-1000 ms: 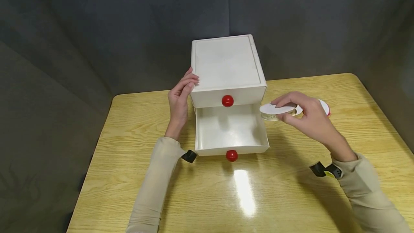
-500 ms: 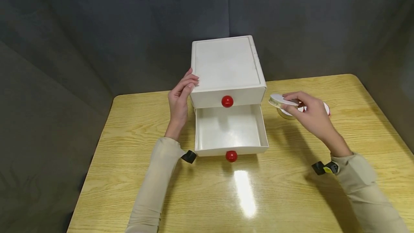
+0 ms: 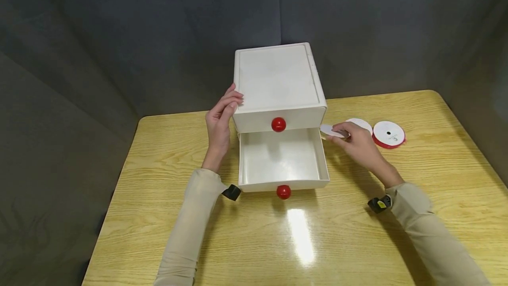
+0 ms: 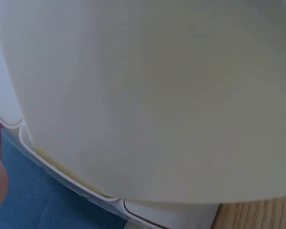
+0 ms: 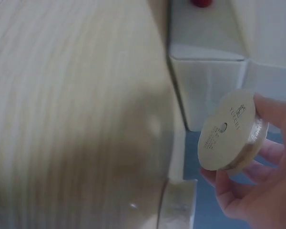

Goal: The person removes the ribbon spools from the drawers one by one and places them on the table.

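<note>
Right hand (image 3: 357, 144): curled round the edge of a ribbon spool (image 3: 331, 131), thumb and fingertips pinching it; the right wrist feed shows me a printed pale face, a small centre hole and a gold-toned band of ribbon.
Spool's place: at those fingertips and reaching out to their left, over the bench (image 3: 158, 189), just beside the drawer unit (image 3: 278, 78); I can't tell whether it touches the side wall.
Handling: I judge it light, its faces card-like, fairly stiff but liable to bend under a hard squeeze; the ribbon looks smooth and could slide under a fingertip.
Where to hold: I'd favour a gentle pinch across both faces near the rim, keeping pressure off the ribbon.
Beyond the right fingers: a white-topped spool (image 3: 360, 123) lies just behind the knuckles, with a red-ribbon spool (image 3: 389, 133) beside it, farther to the right.
Left hand (image 3: 219, 125): holds nothing that I can see; its fingers rest extended over the left edge of the unit's top, thumb by the front corner.
Lower drawer (image 3: 301, 184): pulled out, to the left of the right fingers and nearer me than the left fingers.
</note>
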Demonstrator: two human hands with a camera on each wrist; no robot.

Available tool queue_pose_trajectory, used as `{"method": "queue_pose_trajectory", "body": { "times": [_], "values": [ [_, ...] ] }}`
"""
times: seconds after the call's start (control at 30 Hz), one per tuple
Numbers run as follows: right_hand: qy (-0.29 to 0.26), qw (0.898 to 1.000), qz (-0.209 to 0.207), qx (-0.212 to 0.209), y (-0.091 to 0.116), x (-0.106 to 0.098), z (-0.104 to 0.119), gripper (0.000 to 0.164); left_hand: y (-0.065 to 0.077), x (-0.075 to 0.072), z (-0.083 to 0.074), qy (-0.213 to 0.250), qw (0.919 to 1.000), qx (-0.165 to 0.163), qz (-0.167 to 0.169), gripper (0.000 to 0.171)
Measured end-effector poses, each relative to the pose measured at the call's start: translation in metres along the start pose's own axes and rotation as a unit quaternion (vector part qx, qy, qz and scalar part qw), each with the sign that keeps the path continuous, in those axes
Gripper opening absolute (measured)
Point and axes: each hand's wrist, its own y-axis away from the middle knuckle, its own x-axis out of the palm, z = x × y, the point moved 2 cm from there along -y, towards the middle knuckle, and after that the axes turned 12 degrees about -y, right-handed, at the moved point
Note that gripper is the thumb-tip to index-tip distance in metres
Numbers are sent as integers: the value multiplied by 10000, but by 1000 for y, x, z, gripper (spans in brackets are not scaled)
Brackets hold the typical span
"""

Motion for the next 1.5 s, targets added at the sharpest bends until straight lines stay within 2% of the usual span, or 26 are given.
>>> {"method": "queue_pose_trajectory", "body": {
  "times": [0.4, 0.57, 0.77, 0.93, 1.1, 1.27, 1.37, 1.5],
  "values": [
    [153, 9983, 552, -101, -6, 12, -13, 27, 0, -1, 2, 157, 9998, 106, -17, 30],
    [477, 9955, 788, -228, -7, 12, -16, 27, 0, -1, 3, 150, 9998, 101, 9, 31],
    [939, 9876, 1189, -422, -9, 11, -18, 28, 0, -2, 2, 85, 9999, 83, -12, 31],
    [1055, 9848, 1317, -411, -6, 10, -16, 34, 0, -2, 2, 106, 9999, 73, -28, 31],
    [891, 9900, 944, -553, 2, 6, -5, 31, 1, 0, 2, 130, 9999, 46, 24, 31],
    [539, 9943, 148, -908, 12, -5, 27, 25, 1, 1, 1, 76, 10000, 12, 1, 30],
    [345, 9898, -332, -1343, 19, -13, 53, 22, 1, 0, 0, 27, 10000, 10, -28, 29],
    [-24, 9746, -652, -2143, 30, -17, 81, 20, 1, 0, 0, 19, 10000, 11, -17, 29]
  ]
}}
